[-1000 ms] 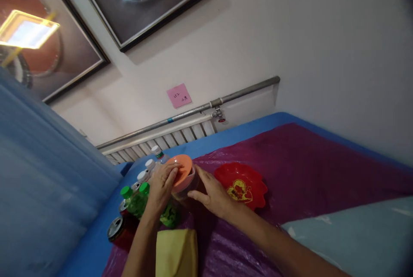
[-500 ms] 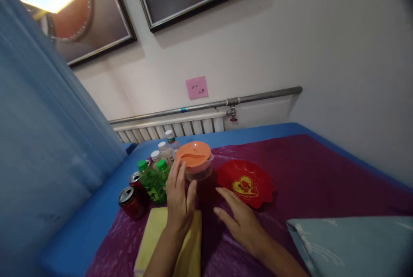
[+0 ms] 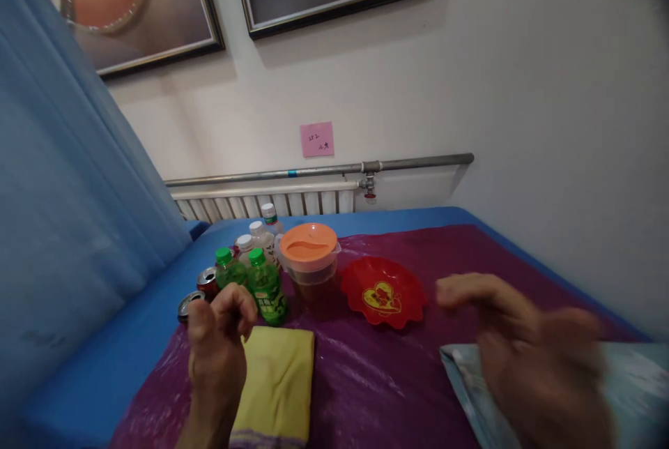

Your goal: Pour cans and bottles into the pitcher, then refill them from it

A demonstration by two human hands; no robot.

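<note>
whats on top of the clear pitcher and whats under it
An orange lid sits on the clear pitcher. Purple sheeting shows around its base; whatever lies directly beneath is hidden.

Right hand (image 3: 538,358) blurred; front can (image 3: 189,304) partly hidden by left hand (image 3: 217,344); curtain (image 3: 63,226) cropped left

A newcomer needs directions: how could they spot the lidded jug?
On the purple sheet, look toward the radiator. Between the bottles and the red dish stands the clear jug. Its broad orange lid sets it apart; the bottles' caps are small, green or white.
</note>
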